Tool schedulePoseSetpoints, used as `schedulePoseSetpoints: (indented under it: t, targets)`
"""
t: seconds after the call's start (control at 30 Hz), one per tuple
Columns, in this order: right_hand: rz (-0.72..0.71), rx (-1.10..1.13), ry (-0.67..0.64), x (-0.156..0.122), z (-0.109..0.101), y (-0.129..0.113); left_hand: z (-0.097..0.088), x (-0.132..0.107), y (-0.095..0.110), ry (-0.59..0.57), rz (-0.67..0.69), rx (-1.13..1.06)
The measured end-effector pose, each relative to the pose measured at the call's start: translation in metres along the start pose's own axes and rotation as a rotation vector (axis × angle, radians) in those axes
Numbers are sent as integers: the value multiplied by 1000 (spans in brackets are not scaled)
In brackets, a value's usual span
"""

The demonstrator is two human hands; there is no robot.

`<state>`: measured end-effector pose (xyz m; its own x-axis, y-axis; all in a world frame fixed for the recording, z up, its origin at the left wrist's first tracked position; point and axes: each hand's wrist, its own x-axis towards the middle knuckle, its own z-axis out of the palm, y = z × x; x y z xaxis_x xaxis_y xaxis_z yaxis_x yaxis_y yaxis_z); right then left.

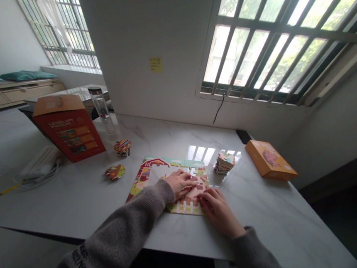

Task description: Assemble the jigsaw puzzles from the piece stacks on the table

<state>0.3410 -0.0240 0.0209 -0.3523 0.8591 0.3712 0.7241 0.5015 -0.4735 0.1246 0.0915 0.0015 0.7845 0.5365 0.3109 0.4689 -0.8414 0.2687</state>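
A colourful farm jigsaw puzzle (157, 167) lies flat on the white marble table (252, 215), partly assembled. My left hand (181, 183) rests on the puzzle's middle with curled fingers pressing on a pink piece (196, 192). My right hand (218, 209) lies at the puzzle's lower right corner, its fingertips touching the same pink area. Both arms wear grey knit sleeves. A stack of loose puzzle pieces (225, 162) stands just right of the puzzle.
An orange-red box (69, 130) leans at the left with a clear bottle (100, 103) behind it. Another piece stack (122, 148) and a loose small pile (115, 172) sit left of the puzzle. A flat orange box (270, 159) lies at the right. White cable (42, 172) at far left.
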Motion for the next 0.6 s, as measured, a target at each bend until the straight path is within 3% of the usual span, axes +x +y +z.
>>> schedulePoseSetpoints:
  t: [0.5,0.6]
  targets:
    - [-8,-6,9,0,1,1,-8,-3,16,-92,13,154]
    - [-6,-8,5,0,1,1,-10,-4,10,-92,3,131]
